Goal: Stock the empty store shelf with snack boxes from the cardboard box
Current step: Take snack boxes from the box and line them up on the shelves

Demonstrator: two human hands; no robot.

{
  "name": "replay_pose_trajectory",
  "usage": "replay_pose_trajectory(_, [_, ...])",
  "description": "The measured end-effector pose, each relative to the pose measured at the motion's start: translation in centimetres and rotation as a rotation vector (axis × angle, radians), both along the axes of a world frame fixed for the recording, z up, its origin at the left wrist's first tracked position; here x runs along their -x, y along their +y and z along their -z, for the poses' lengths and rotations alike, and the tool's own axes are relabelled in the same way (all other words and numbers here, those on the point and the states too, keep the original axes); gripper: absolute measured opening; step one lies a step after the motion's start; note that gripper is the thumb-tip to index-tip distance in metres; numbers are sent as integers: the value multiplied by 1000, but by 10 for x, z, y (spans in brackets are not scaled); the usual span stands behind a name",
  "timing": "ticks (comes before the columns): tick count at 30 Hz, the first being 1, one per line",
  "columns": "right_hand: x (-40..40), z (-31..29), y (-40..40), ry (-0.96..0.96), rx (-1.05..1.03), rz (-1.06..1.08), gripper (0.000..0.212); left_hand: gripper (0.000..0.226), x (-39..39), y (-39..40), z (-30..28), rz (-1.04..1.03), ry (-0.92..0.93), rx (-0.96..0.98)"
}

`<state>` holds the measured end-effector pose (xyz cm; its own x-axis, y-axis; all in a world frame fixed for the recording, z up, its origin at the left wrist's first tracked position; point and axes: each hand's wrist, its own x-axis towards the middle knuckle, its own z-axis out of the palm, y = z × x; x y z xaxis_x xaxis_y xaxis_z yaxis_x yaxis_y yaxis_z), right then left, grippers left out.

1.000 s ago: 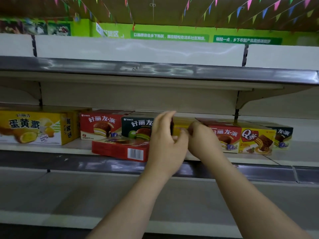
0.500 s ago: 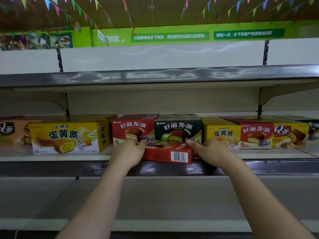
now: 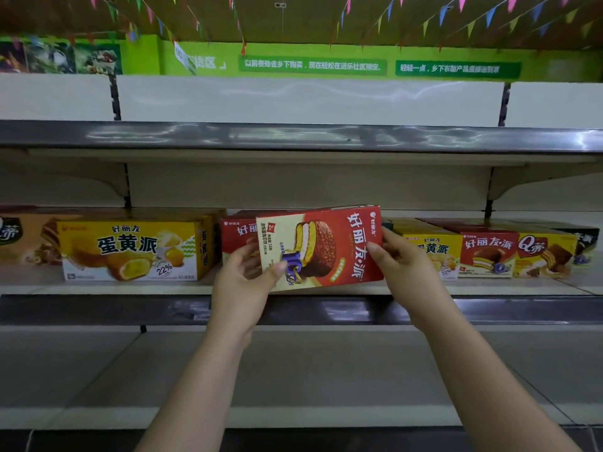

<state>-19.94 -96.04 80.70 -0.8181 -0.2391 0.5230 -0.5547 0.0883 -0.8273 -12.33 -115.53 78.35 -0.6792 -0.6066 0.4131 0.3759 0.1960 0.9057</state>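
A red snack box with a chocolate pie picture is raised in front of the middle shelf, its print turned sideways. My left hand grips its lower left corner, thumb across the front. Its right edge is pinched by my right hand. Behind it stands a row of boxes: a big yellow one, a red one partly hidden, then yellow, red and a yellow Q box. The cardboard box is out of view.
The top shelf and the lower shelf are bare. A brown box sits at the far left and a dark box at the far right. Green signs and coloured pennants hang above.
The red box lay flat on the shelf's front edge before. Both hands took hold of it and lifted it, tipping its printed face toward me.
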Motion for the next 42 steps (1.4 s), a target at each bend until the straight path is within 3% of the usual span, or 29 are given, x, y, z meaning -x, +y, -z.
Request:
replay_pose_trajectory(2, [-2, -4, 4, 4, 59, -85, 33, 58, -3, -1, -2, 23, 13, -27])
replay_pose_trajectory(5, [-4, -12, 14, 98, 44, -143, 42, 34, -11, -4, -7, 119, 47, -75])
replay_pose_trajectory(8, [-2, -15, 19, 499, -87, 35, 50, 20, -21, -4, -16, 288, 4, -141])
replay_pose_trajectory(11, [17, -3, 18, 1029, -148, 253, 61, 32, -30, -8, -23, 639, 37, -433])
replay_pose_trajectory(13, [24, 4, 17, 1164, -125, 335, 58, 39, -36, -9, -27, 723, 74, -527])
replay_pose_trajectory(15, [25, 13, 15, 1233, -137, 388, 56, 38, -36, -8, -27, 651, 56, -470])
replay_pose_trajectory(17, [27, 19, 11, 1175, -184, 411, 62, 40, -34, -6, -26, 563, 41, -397])
replay_pose_trajectory(19, [26, 21, 7, 963, -210, 398, 71, 32, -32, -6, -22, 512, 54, -383])
replay_pose_trajectory(21, [18, 17, 3, 636, -86, 276, 62, 27, -32, -8, -19, 479, 79, -401])
replay_pose_trajectory(24, [1, 4, -6, -39, 302, -70, 30, 28, -30, -16, -13, 432, 95, -413])
replay_pose_trajectory(26, [-2, 2, -13, -249, 268, -174, 24, 28, -27, -21, -9, 418, 93, -415])
replay_pose_trajectory(29, [1, 7, -28, -287, 96, -213, 23, 26, -16, -28, -1, 303, 33, -226])
replay_pose_trajectory(32, [7, 8, -40, -199, 77, -90, 16, 40, -1, -45, 5, 17, -158, 398])
replay_pose_trajectory(34, [6, 6, -52, -139, 79, -30, 11, 47, 9, -59, 3, -115, -241, 652])
replay_pose_trajectory(36, [5, 5, -67, -93, 43, 34, 15, 58, 18, -71, -2, -176, -309, 787])
replay_pose_trajectory(42, [7, 5, -118, -32, -155, 205, 29, 77, 37, -92, -9, -123, -529, 949])
